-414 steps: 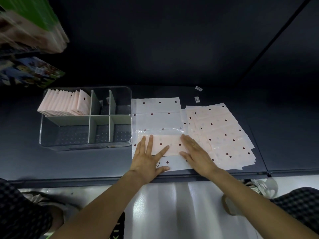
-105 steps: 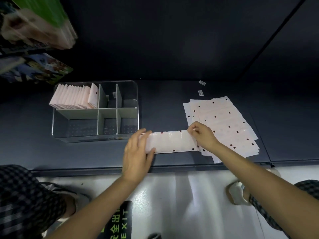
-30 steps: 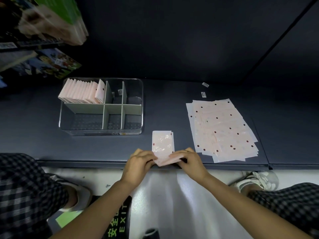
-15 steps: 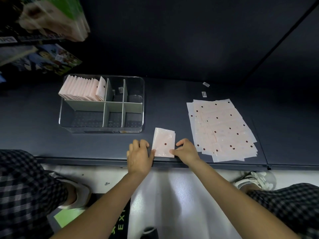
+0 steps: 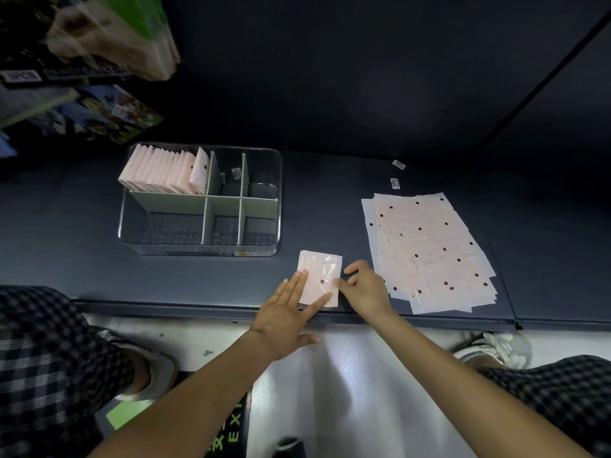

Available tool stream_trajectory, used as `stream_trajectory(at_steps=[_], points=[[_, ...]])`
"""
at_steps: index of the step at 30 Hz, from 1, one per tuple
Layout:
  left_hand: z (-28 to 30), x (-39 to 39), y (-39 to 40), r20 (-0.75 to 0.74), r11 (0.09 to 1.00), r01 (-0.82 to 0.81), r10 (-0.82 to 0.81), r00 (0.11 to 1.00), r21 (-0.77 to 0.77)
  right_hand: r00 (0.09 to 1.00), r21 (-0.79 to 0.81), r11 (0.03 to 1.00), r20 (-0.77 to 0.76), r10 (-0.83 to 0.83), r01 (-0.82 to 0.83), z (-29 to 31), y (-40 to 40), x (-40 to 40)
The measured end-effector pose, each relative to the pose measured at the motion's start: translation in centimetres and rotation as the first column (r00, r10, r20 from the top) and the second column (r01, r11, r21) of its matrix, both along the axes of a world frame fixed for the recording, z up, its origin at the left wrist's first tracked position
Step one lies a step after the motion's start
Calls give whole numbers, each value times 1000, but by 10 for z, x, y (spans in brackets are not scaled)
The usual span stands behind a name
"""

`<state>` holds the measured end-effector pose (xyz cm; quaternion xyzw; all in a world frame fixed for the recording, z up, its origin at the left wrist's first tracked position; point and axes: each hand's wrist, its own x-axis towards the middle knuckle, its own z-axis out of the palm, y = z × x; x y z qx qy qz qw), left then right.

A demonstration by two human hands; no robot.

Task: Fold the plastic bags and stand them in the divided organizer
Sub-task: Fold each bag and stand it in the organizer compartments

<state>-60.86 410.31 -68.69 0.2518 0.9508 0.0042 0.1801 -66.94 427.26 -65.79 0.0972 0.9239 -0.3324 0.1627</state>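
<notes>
Dark shelf: folded bag lies flat between both hands' grips.

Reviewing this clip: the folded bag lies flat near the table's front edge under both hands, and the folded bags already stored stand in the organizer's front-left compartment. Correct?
Not quite. The head view shows the stored folded bags standing in the back-left compartment of the organizer; the front-left one holds none. The rest holds: the folded bag lies flat near the front edge, touched by the left hand and right hand.
</notes>
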Motion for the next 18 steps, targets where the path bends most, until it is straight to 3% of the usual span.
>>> stream_trajectory(at_steps=[2, 4, 6, 14, 16, 18], points=[[-3, 0, 1, -19, 1000, 6, -7, 1000, -11, 992, -169, 985, -122, -45, 24, 5, -4, -2], [-5, 1, 2, -30, 1000, 5, -6, 1000, -21, 1000, -434, 900, -3, -31, 27, 9, -16, -6], [-6, 2, 2, -31, 1000, 5, -6, 1000, -22, 990, -568, 822, 134, 49, 36, 6, -28, -11], [-5, 10, -7, 19, 1000, 1, -2, 1000, 27, 958, -750, 598, 254, -135, 283, -11, -33, -41], [-6, 15, -15, 22, 999, 18, -18, 1000, 28, 964, -749, 608, 232, -129, 262, -13, -34, -43], [-7, 19, -21, 19, 999, 31, -31, 999, 23, 991, -676, 725, 104, -83, 132, -13, -32, -38]])
